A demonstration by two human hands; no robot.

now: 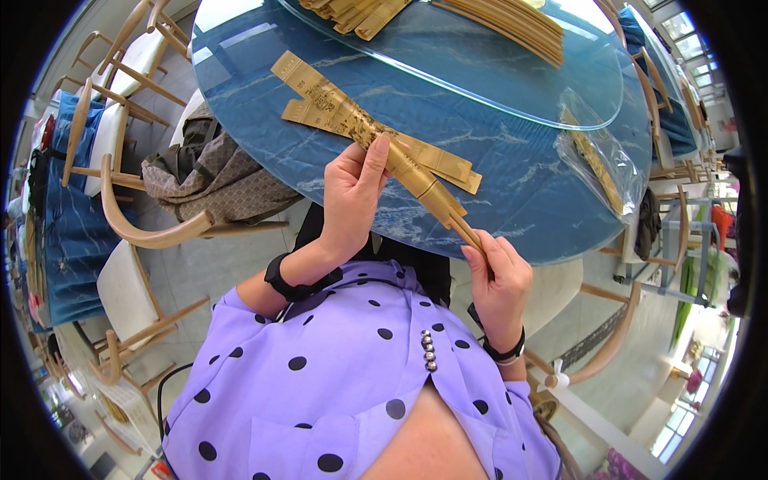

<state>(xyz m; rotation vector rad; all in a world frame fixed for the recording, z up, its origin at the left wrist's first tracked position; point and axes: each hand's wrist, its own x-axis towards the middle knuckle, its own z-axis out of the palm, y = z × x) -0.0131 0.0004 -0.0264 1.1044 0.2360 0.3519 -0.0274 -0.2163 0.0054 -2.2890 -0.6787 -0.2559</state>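
Observation:
A long gold printed paper sleeve (316, 86) lies slantwise across my left hand (352, 188), whose thumb presses on its middle. From the sleeve's lower right end stick out brown chopsticks (466, 230). My right hand (500, 280) pinches their ends between thumb and fingers. Beneath the held sleeve, more flat gold sleeves (452, 166) rest on the blue marble-patterned table (304, 168); how many overlap there is hidden.
On the glass turntable (488, 100) are a pile of gold sleeves (356, 14) and a bundle of chopsticks (512, 32). A clear plastic bag (578, 152) with a gold strip inside lies at the right. A wooden chair (152, 232) with a patterned bag (216, 172) stands left.

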